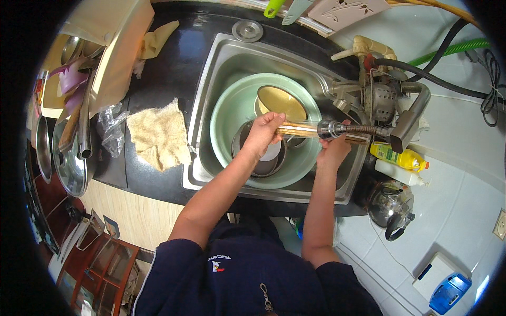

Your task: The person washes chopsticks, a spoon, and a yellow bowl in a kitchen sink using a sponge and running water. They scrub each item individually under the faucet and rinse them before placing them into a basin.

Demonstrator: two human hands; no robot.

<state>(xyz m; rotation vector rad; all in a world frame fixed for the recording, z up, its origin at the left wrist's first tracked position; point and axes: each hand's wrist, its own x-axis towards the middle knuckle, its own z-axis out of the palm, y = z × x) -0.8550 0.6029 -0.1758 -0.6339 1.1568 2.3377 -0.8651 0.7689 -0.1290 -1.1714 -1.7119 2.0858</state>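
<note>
The bundle of thin sticks (298, 129) lies below the faucet nozzle (329, 128), above the green basin (223, 129); I have my left hand (262, 136) clamped on one end, but the nozzle hides my right hand's (332, 153) fingertips, so I cannot tell their grip. I'd best roll the sticks loosely, since a tight bunch could shield the inner ones.

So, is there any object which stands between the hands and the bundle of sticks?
Nothing visible at the left hand: it grips the sticks. Near the right hand, the metal faucet head covers part of the sticks in this view, so contact there is unclear.
</note>
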